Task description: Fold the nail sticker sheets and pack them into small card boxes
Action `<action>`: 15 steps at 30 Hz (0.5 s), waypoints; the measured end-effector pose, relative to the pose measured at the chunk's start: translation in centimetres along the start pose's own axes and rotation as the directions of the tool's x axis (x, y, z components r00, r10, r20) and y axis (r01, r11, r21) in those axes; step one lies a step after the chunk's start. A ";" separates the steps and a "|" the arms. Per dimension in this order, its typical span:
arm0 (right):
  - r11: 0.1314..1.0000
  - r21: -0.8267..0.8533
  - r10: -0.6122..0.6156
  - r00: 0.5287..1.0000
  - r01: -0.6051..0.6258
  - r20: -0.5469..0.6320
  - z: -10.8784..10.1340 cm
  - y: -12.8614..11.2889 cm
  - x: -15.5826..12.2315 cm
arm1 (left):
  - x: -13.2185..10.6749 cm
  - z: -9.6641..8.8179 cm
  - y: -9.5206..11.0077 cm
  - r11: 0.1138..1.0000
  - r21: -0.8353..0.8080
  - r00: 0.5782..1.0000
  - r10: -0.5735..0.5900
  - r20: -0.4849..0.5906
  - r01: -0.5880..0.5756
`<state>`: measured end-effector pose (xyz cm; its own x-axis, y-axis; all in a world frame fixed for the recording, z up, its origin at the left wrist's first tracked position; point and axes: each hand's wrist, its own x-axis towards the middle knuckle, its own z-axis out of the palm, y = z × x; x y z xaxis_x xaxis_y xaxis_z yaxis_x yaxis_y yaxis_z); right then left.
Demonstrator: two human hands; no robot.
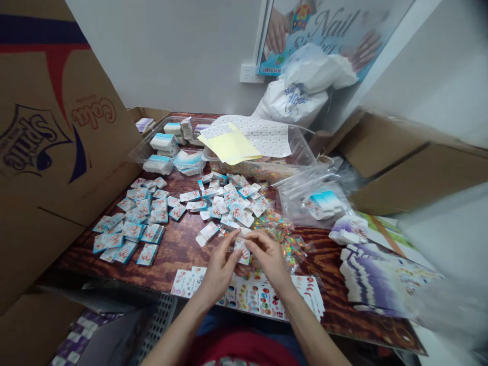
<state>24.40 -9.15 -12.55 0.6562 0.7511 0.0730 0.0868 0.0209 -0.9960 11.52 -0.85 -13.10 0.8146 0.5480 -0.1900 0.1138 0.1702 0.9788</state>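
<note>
A small printed box [242, 250] with a hand picture sits between my two hands, its top flap upright. My left hand [222, 264] pinches its left side, and my right hand [267, 254] grips its top right edge with thumb and fingers. Sticker sheets [263, 298] with colourful nail designs lie under my wrists along the table's front edge. Right behind my hands is a heap of open small boxes [232, 201]. Small clear bags with colourful contents [284, 234] spread out to the right of the box.
Closed small boxes [133, 226] are piled on the left beside a large cardboard carton [57, 127]. Clear plastic trays [305, 147] stand at the back under paper sheets [251, 134]. Purple-and-white flat cartons [377, 274] and another cardboard box [404, 162] are on the right.
</note>
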 end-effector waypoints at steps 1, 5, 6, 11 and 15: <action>1.000 0.002 0.030 0.999 -0.030 0.017 -0.1 0.1 -0.2 | 0.0 0.0 0.0 1.000 0.005 1.000 -0.006 0.018 0.005; 0.988 0.084 0.128 0.991 -0.131 0.036 -0.4 0.7 -0.7 | -0.2 -0.1 0.3 0.999 0.022 0.996 -0.049 0.073 0.048; 0.985 0.108 0.134 0.991 -0.135 0.024 -0.4 0.7 -0.8 | -0.2 -0.1 0.4 0.998 0.024 0.995 -0.063 0.079 0.062; 0.988 0.078 0.136 0.990 -0.134 -0.025 -0.1 0.4 -2.2 | -0.5 -0.4 0.7 0.997 0.020 0.990 -0.079 0.118 0.077; 0.992 0.028 0.124 0.992 -0.123 -0.033 0.0 0.1 -2.7 | -0.7 -0.1 0.7 0.995 0.024 0.988 -0.097 0.121 0.095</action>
<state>22.64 -11.18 -12.80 0.6863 0.7257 -0.0492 -0.0155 -0.0530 -0.9985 10.96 -1.05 -12.30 0.8624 0.4259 -0.2736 0.2044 0.2014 0.9579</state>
